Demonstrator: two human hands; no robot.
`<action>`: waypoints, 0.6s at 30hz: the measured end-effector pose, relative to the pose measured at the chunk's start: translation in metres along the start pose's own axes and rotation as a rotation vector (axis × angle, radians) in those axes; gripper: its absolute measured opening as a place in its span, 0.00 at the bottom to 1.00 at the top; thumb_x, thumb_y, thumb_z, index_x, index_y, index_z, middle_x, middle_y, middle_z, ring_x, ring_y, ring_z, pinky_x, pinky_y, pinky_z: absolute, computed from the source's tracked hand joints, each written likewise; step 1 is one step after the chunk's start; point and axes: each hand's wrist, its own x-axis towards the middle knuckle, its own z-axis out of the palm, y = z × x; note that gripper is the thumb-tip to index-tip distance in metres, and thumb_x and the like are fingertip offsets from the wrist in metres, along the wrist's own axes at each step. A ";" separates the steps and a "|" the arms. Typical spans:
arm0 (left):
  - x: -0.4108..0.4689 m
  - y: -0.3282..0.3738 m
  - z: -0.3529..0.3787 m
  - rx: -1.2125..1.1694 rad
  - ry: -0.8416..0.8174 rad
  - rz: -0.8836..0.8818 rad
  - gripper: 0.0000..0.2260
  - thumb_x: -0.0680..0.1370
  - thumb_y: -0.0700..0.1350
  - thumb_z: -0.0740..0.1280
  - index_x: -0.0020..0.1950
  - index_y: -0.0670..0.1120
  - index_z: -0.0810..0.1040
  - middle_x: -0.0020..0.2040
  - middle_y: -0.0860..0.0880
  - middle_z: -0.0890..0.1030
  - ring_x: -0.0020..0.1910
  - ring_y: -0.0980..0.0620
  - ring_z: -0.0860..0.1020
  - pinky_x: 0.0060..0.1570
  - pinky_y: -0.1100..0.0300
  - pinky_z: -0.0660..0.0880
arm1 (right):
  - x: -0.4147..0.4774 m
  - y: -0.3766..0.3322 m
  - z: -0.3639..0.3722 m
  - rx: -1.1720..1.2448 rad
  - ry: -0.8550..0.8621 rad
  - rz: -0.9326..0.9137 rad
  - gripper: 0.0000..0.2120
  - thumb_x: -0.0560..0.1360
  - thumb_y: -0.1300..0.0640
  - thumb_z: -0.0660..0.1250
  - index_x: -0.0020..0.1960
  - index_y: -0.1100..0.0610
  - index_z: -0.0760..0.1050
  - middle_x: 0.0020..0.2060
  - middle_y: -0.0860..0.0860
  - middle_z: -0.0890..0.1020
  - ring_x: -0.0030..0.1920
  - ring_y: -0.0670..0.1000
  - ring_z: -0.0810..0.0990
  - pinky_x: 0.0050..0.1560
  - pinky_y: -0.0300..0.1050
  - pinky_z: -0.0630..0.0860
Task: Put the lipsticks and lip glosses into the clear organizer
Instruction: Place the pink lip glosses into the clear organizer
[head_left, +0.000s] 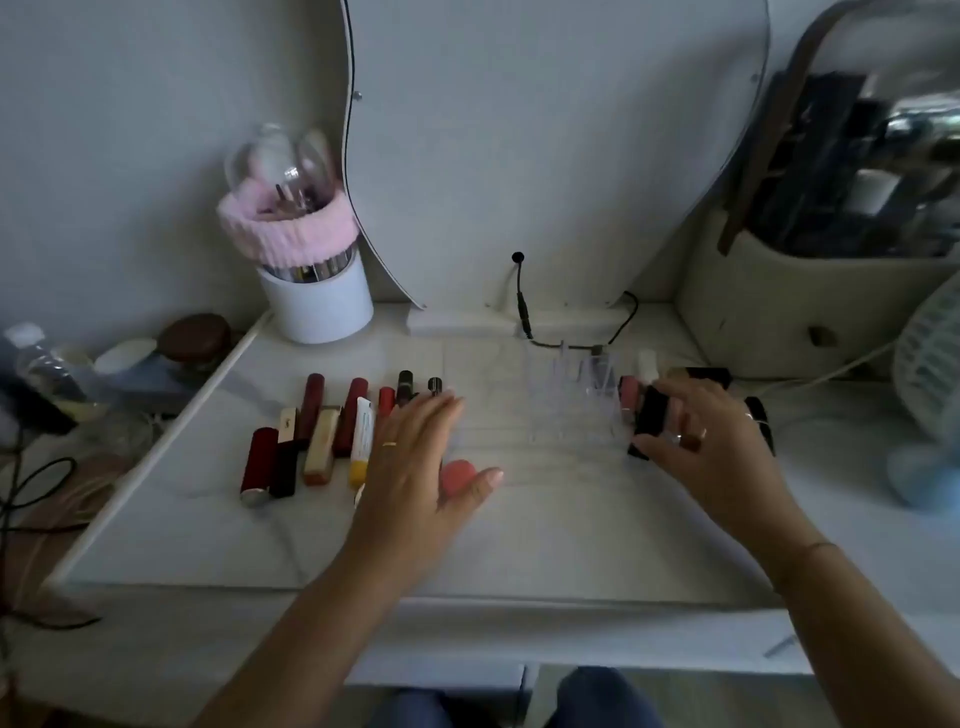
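A clear organizer stands on the white tabletop, nearly see-through, right of centre. Left of it lie several lipsticks and glosses in a row: dark red tubes, a beige tube, a white and yellow tube. My left hand hovers flat over the row's right end, fingers apart, above a round pink item. My right hand sits at the organizer's right side, fingers closed around a black tube. A pink gloss and a white one stand just beyond it.
A white cup with a pink fuzzy band stands at the back left. A mirror leans at the back with a black cable below it. A beige basket and a small fan crowd the right. Clutter sits on the lower left shelf.
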 end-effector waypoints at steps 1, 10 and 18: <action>-0.002 0.003 0.001 -0.013 0.014 0.005 0.31 0.73 0.64 0.59 0.70 0.47 0.65 0.71 0.49 0.67 0.72 0.50 0.61 0.70 0.49 0.62 | -0.001 0.002 -0.001 -0.025 0.001 0.010 0.25 0.68 0.54 0.74 0.63 0.53 0.74 0.54 0.46 0.75 0.60 0.56 0.73 0.62 0.57 0.70; -0.011 0.015 0.014 -0.009 0.069 0.036 0.25 0.74 0.59 0.60 0.66 0.46 0.71 0.66 0.49 0.73 0.68 0.48 0.67 0.65 0.45 0.68 | 0.009 0.022 -0.015 -0.165 -0.069 0.089 0.32 0.67 0.46 0.74 0.68 0.50 0.70 0.66 0.49 0.73 0.67 0.54 0.69 0.68 0.54 0.57; -0.013 0.011 0.018 0.028 0.038 -0.009 0.25 0.74 0.61 0.58 0.65 0.47 0.72 0.65 0.50 0.74 0.68 0.49 0.67 0.64 0.47 0.69 | 0.008 0.031 -0.026 -0.160 -0.084 0.133 0.33 0.66 0.46 0.75 0.68 0.50 0.69 0.65 0.50 0.73 0.66 0.57 0.69 0.67 0.60 0.64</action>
